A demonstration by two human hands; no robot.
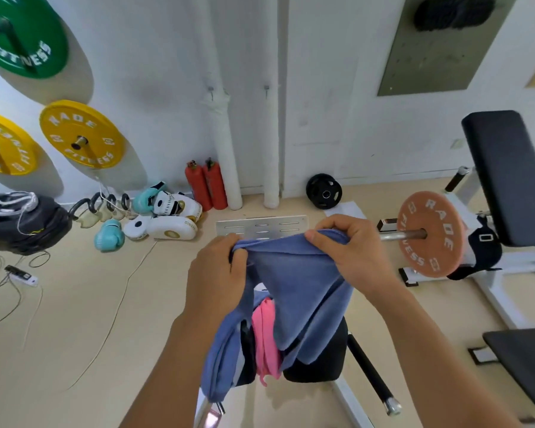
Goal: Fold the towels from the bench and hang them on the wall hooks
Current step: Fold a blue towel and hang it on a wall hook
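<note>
Gym floor (74, 304) background: left hand (217, 273) and right hand (349, 248) each pinch the blue towel (303, 291) top edge, holding it draped above the black bench (322, 359) and pink towel (264, 338).

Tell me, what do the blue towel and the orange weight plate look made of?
Blue towel: soft matte cloth, perhaps microfibre; it drapes and creases between both hands. Orange weight plate: probably rubber-coated, with a dull surface and raised white lettering.

Blue towel (294, 291) at frame centre, top edge bunched, drooping in loose folds; pink towel (264, 338) just below, crumpled on black bench pad (322, 359); two bare wall hooks (211, 89) upper centre
</note>
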